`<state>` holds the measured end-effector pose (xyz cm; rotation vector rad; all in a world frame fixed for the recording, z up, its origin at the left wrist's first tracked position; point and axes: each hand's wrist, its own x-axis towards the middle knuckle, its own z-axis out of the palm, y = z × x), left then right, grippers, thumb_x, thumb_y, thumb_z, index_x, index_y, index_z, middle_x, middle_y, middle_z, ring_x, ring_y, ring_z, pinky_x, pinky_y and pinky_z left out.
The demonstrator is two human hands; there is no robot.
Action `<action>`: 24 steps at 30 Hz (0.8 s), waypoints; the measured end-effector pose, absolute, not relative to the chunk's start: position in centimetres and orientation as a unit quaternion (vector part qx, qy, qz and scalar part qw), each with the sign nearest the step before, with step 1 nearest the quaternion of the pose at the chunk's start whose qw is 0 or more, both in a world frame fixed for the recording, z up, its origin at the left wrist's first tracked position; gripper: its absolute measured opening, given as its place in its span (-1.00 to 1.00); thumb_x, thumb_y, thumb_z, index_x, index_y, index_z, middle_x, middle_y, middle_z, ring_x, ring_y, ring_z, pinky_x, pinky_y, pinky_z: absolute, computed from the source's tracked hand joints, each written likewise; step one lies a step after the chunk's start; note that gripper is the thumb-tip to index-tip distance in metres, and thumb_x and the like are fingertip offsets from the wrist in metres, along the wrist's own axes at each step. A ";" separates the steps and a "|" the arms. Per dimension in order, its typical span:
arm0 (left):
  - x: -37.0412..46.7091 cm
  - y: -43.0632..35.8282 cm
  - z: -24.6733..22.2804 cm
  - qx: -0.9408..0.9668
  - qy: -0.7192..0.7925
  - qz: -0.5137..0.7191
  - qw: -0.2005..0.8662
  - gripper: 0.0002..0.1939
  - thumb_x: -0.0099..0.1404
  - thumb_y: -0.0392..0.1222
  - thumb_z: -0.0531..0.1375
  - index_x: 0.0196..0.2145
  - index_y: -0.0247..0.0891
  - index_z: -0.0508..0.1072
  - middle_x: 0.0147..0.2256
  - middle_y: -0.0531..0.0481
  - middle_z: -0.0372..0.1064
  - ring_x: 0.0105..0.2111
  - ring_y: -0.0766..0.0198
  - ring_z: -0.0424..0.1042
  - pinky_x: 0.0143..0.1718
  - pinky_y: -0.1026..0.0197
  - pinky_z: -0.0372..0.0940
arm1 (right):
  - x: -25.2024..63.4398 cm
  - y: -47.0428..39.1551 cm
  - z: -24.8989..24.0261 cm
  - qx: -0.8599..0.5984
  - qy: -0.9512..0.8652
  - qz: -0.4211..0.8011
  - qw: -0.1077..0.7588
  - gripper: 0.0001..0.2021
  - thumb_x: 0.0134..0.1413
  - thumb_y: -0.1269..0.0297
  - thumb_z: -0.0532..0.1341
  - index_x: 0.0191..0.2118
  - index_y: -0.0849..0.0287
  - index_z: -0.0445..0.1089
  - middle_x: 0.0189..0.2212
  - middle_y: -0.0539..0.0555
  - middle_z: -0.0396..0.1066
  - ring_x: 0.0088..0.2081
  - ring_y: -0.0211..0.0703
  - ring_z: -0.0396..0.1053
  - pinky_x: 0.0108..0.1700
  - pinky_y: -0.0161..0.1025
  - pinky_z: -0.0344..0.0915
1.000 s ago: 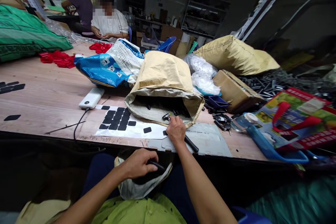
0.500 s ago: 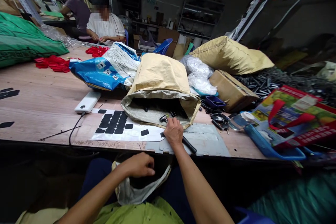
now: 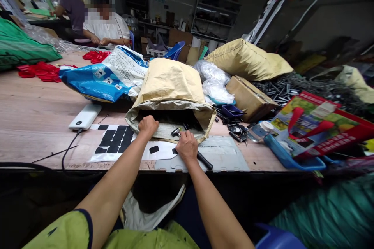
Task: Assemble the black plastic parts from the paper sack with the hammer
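Note:
A tan sack (image 3: 173, 81) lies on the table with its mouth toward me and dark parts inside. My left hand (image 3: 149, 126) is at the left of that mouth, fingers curled; what they hold, if anything, is hidden. By the lower edge of the mouth, my right hand (image 3: 187, 146) is closed around something I cannot make out. A small metal-ended piece (image 3: 175, 132) shows at its fingertips, and a black rod (image 3: 205, 161) lies beside the wrist. Under my left forearm is a white sheet with black rounded pads (image 3: 112, 140).
A white power bank (image 3: 85, 116) with a cable lies left. Blue-white sack (image 3: 101, 79), cardboard box (image 3: 248, 97), clear jar (image 3: 261, 131) and colourful bag (image 3: 318, 128) surround the work area. Two people sit behind at left. An open bag (image 3: 146, 210) is at my lap.
My left hand has moved up and forward from above the lap bag to the sack's mouth. My right hand stays by the sack's lower edge. The whole view has shifted slightly.

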<state>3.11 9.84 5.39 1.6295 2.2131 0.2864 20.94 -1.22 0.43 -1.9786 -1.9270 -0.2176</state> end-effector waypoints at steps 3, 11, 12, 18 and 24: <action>2.2 7.3 5.4 0.659 0.719 0.172 0.138 -0.71 0.30 -0.06 0.19 -0.14 -0.29 0.53 -0.15 -0.30 0.51 -0.08 -0.13 0.48 -0.12 -0.01 0.32 | 20.9 -1.2 0.4 -0.702 -0.683 -0.076 0.189 -0.76 0.21 0.38 0.14 -0.02 0.14 0.40 -0.19 0.14 0.34 -0.15 -0.01 0.23 -0.16 -0.17 0.15; 0.6 -0.4 1.4 0.819 0.463 0.255 0.224 -0.82 0.26 -0.10 0.26 -0.21 -0.20 0.53 -0.25 -0.03 0.47 -0.20 0.15 0.37 -0.14 0.15 0.26 | 21.2 -1.1 0.1 -0.702 -0.676 -0.066 0.214 -0.75 0.23 0.38 0.16 0.00 0.13 0.45 -0.19 0.13 0.38 -0.17 -0.04 0.25 -0.11 -0.20 0.15; 0.5 -0.6 0.8 0.816 0.465 0.261 0.224 -0.81 0.26 -0.10 0.26 -0.20 -0.20 0.54 -0.25 -0.03 0.46 -0.19 0.14 0.36 -0.12 0.14 0.25 | 21.3 -1.1 0.2 -0.702 -0.677 -0.060 0.214 -0.75 0.24 0.38 0.17 0.00 0.13 0.46 -0.19 0.13 0.39 -0.16 -0.05 0.26 -0.10 -0.21 0.15; 0.5 -0.2 -0.6 0.805 0.469 0.274 0.240 -0.81 0.24 -0.08 0.30 -0.21 -0.17 0.57 -0.27 -0.02 0.44 -0.18 0.14 0.34 -0.11 0.12 0.23 | 22.2 -1.7 1.9 -0.683 -0.681 -0.002 0.264 -0.71 0.26 0.42 0.13 0.02 0.12 0.48 -0.15 0.11 0.46 -0.11 -0.10 0.36 -0.03 -0.26 0.22; 0.5 -0.5 -0.1 0.798 0.474 0.282 0.241 -0.82 0.23 -0.09 0.31 -0.21 -0.16 0.59 -0.28 -0.01 0.44 -0.17 0.13 0.33 -0.10 0.13 0.22 | 21.8 -5.4 3.5 -0.609 -0.686 0.090 0.387 -0.69 0.25 0.38 0.10 0.04 0.14 0.48 -0.11 0.13 0.51 -0.07 -0.09 0.44 0.01 -0.22 0.34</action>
